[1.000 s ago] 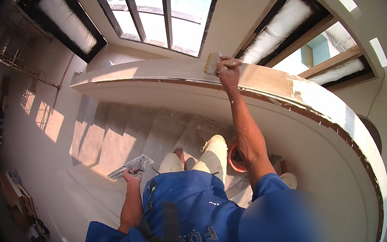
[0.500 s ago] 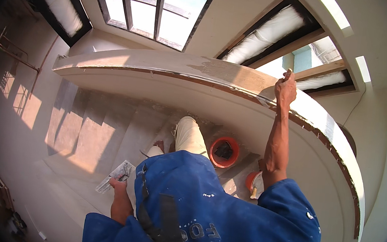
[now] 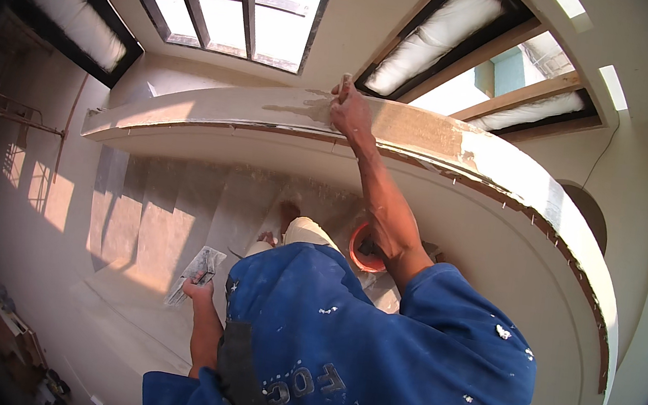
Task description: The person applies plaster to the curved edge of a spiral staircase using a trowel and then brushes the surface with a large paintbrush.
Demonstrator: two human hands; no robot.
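Note:
My right hand (image 3: 351,112) is closed at the top of a curved, pale parapet wall (image 3: 506,172), with the arm stretched forward. Its fingers hide whatever they grip. Damp-looking plaster (image 3: 293,110) lies left of this hand, and a brownish patch (image 3: 418,130) lies to its right. Low on the left, my left hand (image 3: 198,288) is wrapped round the handle of a plastering trowel (image 3: 208,259), its flat metal blade smeared with grey-white material. The trowel is held away from the wall, beside my hip.
An orange bucket (image 3: 367,248) with dark contents stands beyond my right arm, partly covered by it. Sunlit steps (image 3: 152,218) descend on the left. Behind the parapet are barred windows (image 3: 243,6) and wrapped white panels (image 3: 441,39). A ragged brown edge (image 3: 575,262) runs under the wall's rim.
My right hand has moved left along the parapet top, and my body has leaned with it. The forearm now partly covers the orange bucket. My left hand keeps hold of the trowel.

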